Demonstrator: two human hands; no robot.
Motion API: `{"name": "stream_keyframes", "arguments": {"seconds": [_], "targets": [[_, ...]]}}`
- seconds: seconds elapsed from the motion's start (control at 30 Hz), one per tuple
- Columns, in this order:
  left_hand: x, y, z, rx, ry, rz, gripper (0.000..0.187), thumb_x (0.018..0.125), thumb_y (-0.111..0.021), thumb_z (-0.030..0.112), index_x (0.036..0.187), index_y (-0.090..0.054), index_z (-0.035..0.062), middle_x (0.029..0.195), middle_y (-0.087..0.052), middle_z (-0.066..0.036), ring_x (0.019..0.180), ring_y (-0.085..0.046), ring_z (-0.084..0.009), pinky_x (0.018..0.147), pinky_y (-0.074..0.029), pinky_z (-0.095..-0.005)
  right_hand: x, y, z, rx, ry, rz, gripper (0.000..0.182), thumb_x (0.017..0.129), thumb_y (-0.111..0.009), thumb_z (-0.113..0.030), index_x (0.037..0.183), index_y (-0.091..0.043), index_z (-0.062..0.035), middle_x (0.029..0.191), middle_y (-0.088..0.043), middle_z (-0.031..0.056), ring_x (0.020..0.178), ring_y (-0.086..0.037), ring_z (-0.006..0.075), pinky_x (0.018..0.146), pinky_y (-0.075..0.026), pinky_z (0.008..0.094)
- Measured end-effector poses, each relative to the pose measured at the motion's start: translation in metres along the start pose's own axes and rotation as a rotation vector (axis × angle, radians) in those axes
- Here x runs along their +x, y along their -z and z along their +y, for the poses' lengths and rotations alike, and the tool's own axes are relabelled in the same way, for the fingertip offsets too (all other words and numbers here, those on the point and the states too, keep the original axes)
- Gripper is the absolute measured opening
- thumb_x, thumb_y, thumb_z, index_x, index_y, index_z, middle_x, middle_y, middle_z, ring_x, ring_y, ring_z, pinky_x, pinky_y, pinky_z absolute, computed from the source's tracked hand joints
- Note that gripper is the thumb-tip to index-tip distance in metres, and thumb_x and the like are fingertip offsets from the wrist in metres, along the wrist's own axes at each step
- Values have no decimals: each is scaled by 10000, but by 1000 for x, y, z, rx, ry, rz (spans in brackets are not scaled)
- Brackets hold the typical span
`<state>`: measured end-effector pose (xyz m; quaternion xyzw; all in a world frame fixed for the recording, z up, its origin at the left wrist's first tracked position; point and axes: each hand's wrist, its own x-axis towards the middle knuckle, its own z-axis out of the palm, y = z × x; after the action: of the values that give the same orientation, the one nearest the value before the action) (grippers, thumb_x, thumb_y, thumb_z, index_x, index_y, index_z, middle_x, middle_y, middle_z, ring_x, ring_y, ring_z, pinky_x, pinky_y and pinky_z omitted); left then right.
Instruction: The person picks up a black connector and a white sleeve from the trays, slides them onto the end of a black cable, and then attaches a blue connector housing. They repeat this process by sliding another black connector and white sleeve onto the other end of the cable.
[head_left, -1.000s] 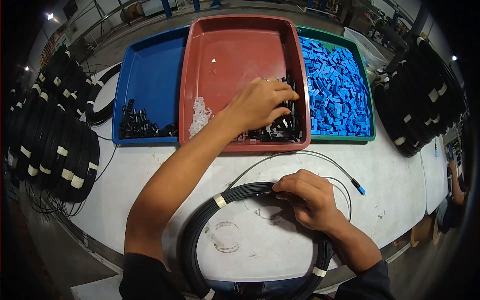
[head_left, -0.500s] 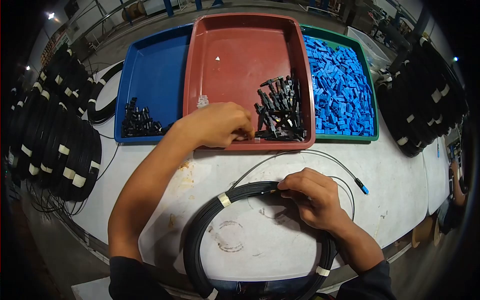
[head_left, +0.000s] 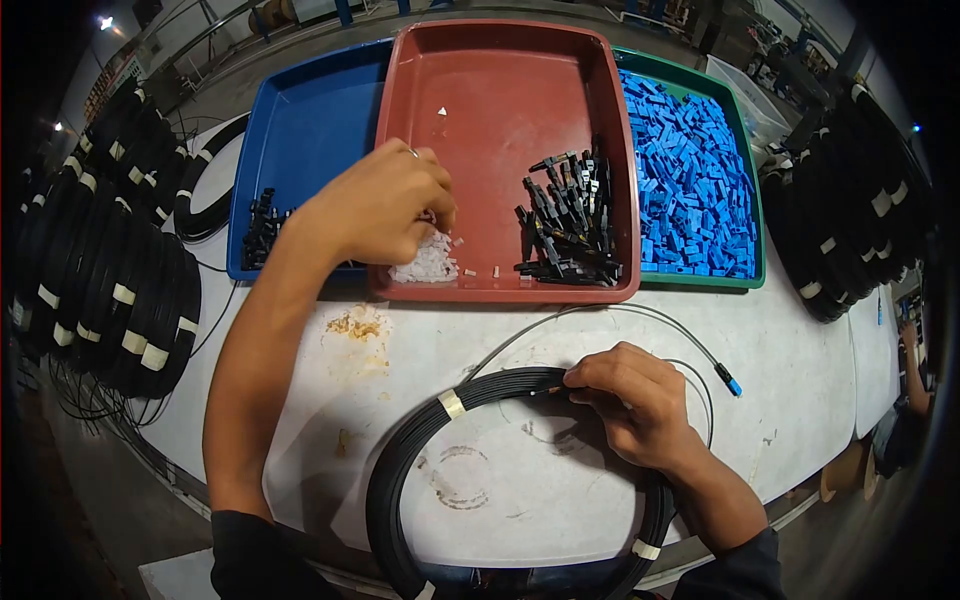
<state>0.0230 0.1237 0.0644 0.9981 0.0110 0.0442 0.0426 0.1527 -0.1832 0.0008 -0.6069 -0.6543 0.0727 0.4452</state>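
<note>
My left hand (head_left: 385, 205) is over the left front of the red tray (head_left: 500, 288), its fingers curled together above a heap of small white pieces (head_left: 425, 262); whatever they pinch is hidden. With thumb and fingers closed, my right hand (head_left: 635, 405) grips the end of a black cable (head_left: 548, 391) at the top of a cable coil (head_left: 395, 470). The coil is bound with pale tape. A loose cable end with a blue-tipped connector (head_left: 729, 381) lies to its right. Black connector parts (head_left: 570, 220) are piled in the tray's right front.
A blue tray (head_left: 320, 110) with small black parts (head_left: 262, 230) stands on the left. At right, a green tray (head_left: 755, 280) holds many blue connector pieces (head_left: 690, 180). Stacked black cable coils (head_left: 105, 300) flank the white table (head_left: 780, 430), with more coils (head_left: 850, 215) at far right.
My left hand has moved left and up, from the middle front of the red tray to over the white pieces, uncovering more of them. My right hand keeps its hold on the cable.
</note>
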Motion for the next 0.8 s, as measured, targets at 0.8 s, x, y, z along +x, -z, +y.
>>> {"name": "stream_keyframes", "arguments": {"seconds": [0.8], "targets": [[5, -11, -14, 52, 90, -24, 155, 719, -737, -38, 846, -760, 49, 848, -732, -91, 816, -709, -290, 745, -560, -398, 2, -2, -3, -22, -36, 9, 331, 700, -717, 161, 978, -717, -19, 911, -738, 112, 752, -698, 234, 644, -540, 316]]}}
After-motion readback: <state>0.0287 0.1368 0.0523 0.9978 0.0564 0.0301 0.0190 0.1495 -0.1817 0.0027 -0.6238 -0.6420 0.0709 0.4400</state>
